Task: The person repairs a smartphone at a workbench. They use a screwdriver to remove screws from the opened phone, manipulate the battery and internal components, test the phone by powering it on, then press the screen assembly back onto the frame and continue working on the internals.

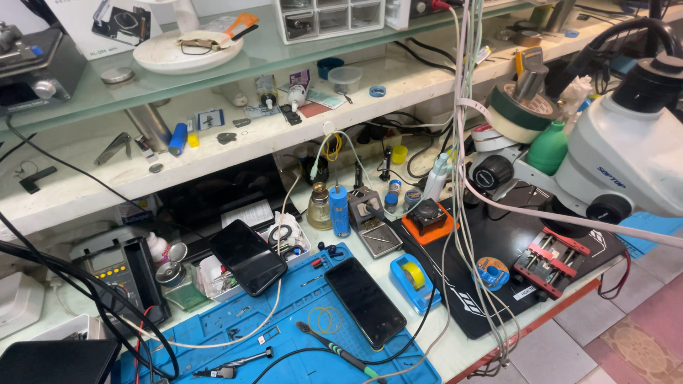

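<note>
Neither hand shows in view; a black phone (365, 302) lies flat on the blue mat (299, 334), screwdriver (340, 351) beside it

Blue work mat (284, 334) at bench front: black phone (364, 302) flat, screen dark; 2nd black phone (247, 257) propped on a parts tray just beside; green-tipped screwdriver (338, 350) and tweezers (231, 370) nr front edge. Blue tape dispenser (413, 282) at mat's right edge. Black pad w/ red clamp fixture (551, 262) (under the white microscope (626, 160)). Multimeter (117, 274) far left. No hands in view.
</note>
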